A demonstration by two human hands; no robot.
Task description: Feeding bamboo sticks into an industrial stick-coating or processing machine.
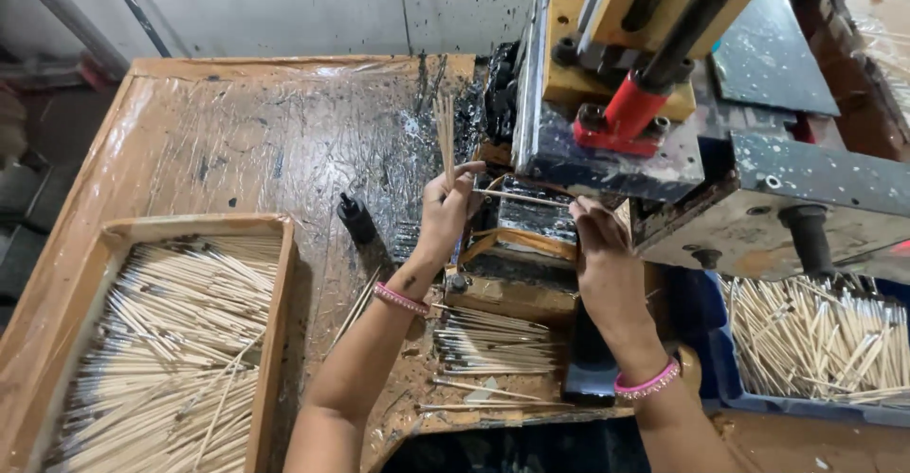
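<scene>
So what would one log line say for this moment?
left hand: holds upright stick bundle | right hand: feeds single stick toward machine | wooden tray: full of sticks

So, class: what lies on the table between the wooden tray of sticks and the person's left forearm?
In the head view, between the tray and left forearm: plastic-covered table, a small black bottle and a few loose sticks.
</scene>
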